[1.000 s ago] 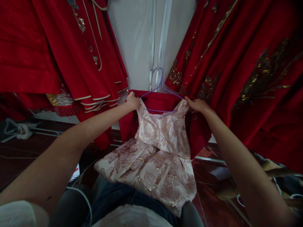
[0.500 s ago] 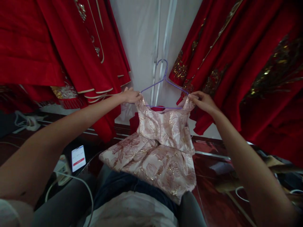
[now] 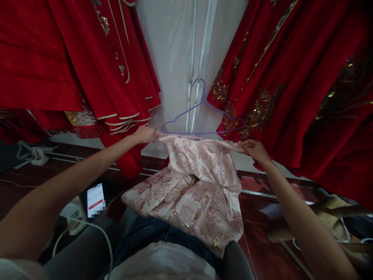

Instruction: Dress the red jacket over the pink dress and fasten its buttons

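A pale pink dress (image 3: pixel 201 155) with a shiny floral pattern lies spread over my lap, its top edge stretched sideways between my hands. My left hand (image 3: pixel 147 134) is closed on the dress's left shoulder strap. The right strap is pinched in my right hand (image 3: pixel 255 151). Just above the neckline is a purple hanger (image 3: pixel 201 102), its hook pointing up and both its arms in full view. Its bottom bar runs close along the top edge of the dress; whether they touch, I cannot tell.
Red garments (image 3: pixel 96 66) with gold trim hang at the left, and more red embroidered garments (image 3: pixel 271 89) at the right. A lit phone (image 3: pixel 95 200) lies by my left thigh, beside a white power strip (image 3: pixel 74 219) with cables. Behind the hanger stands a pale panel (image 3: pixel 171 46).
My hands have moved outward and down, pulling the straps apart. The hanger's ends, earlier at the straps, now show free of the dress above the neckline.
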Available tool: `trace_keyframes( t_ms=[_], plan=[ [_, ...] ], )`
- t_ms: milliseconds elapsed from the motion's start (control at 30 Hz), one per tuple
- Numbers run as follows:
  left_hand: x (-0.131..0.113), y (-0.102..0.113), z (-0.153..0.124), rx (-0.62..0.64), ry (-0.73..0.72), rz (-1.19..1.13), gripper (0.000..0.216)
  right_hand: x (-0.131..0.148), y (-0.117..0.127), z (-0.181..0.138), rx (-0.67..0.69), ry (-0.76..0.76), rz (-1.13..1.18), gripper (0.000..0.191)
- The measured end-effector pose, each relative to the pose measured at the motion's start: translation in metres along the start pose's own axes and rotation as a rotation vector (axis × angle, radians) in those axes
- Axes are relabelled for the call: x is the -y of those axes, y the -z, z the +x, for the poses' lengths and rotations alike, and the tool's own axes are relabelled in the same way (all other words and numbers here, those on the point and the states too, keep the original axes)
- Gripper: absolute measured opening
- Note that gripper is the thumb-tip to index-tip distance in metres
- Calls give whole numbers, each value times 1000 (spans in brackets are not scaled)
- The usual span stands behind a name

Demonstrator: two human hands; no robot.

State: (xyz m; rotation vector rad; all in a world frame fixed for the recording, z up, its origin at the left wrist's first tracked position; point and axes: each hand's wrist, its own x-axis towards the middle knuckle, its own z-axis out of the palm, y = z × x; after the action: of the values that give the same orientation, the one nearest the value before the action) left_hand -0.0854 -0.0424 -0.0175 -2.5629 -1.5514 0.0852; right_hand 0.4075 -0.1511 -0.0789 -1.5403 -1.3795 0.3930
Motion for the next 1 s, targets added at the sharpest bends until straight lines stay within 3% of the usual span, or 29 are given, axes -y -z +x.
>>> trace_keyframes(
  t_ms=[67, 100, 200, 333, 433, 533, 667, 833, 1000],
  plan=[
    [-11, -4, -7, 134, -51, -7, 41, -4, -7, -19, 152, 34, -60, 41],
    [-19, -4, -9, 125, -73, 0, 40, -2, -11, -26, 192, 71, -99, 39],
    [-52, 4, -5, -95, -177, 0, 46, 16, -20, -39, 196, 209, -190, 33],
    [-100, 13, 24, -360, -444, -107, 41, 53, -28, -44, 139, 323, -225, 29],
    [-130, 1, 48, -415, -541, -130, 34, 68, -29, -45, 14, 296, -143, 32],
    [-155, -29, 54, -433, -505, -147, 32, 62, -25, -40, -124, 254, -90, 35],
    [-173, -63, 33, -601, -361, -189, 33, 31, -16, -28, -297, 122, -26, 35],
    [-172, -61, 12, -677, -299, -267, 34, -1, -9, -20, -376, -101, 44, 34],
    [-174, -54, 8, -699, -281, -321, 36, -7, -2, -21, -362, -129, 39, 42]
  ],
)
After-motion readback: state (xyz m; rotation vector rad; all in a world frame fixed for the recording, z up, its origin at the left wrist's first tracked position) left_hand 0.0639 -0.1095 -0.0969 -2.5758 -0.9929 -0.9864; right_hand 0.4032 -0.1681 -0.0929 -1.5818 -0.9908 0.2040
